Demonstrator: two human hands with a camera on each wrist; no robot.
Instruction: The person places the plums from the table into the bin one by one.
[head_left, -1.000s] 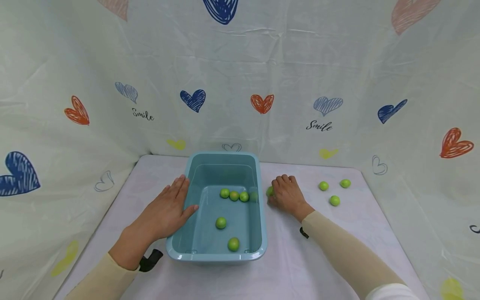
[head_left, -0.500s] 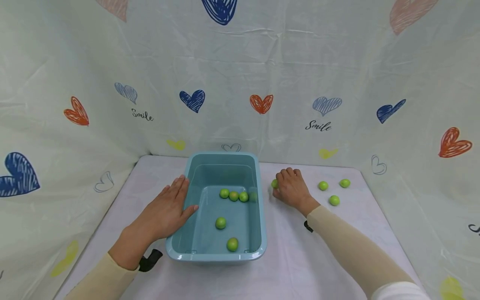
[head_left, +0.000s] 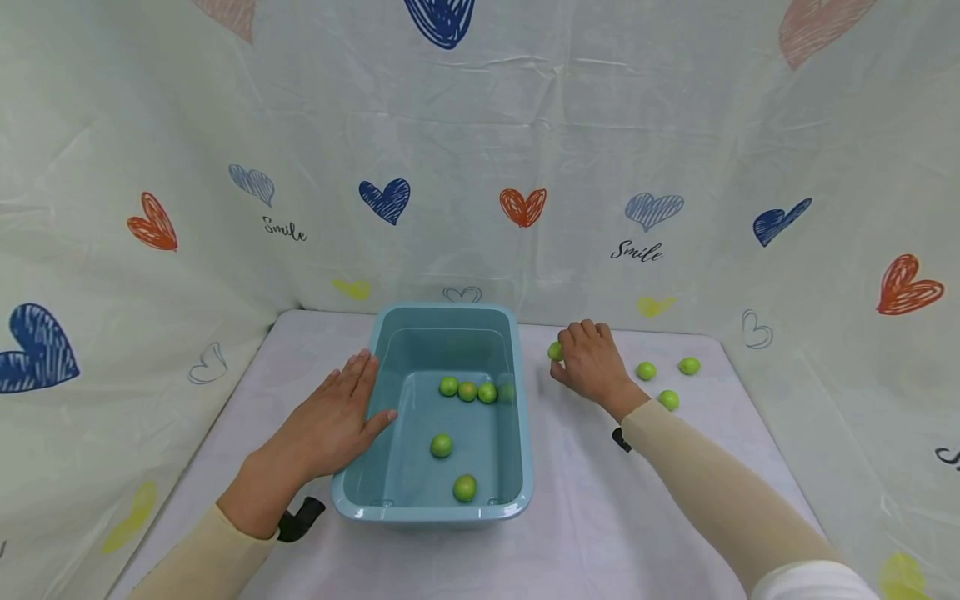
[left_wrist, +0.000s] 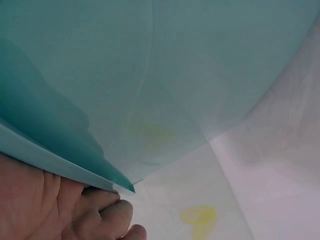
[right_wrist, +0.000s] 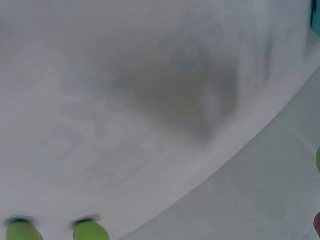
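Note:
A light blue plastic basin (head_left: 433, 514) stands on the table with several small round green limes inside, one of them (head_left: 441, 445) near its middle. My left hand (head_left: 322, 425) rests along its left rim, fingers straight and thumb reaching over the edge. In the left wrist view, the palm (left_wrist: 30, 200) lies against the rim (left_wrist: 55, 167). Right of the basin, my right hand (head_left: 595, 367) pinches a lime (head_left: 555, 351) between thumb and fingers. In the right wrist view, only a bit of that lime (right_wrist: 318, 160) and a fingertip (right_wrist: 317, 223) show at the edge.
Three loose limes lie on the right of the white-covered table (head_left: 592, 533): one (head_left: 646, 371), another (head_left: 689, 366), and a third (head_left: 668, 400) partly behind the right forearm. A white curtain (head_left: 450, 125) printed with hearts encloses the back and sides.
My right hand has moved right and away from me, carrying its lime farther from the basin. The left hand and the basin have stayed in place.

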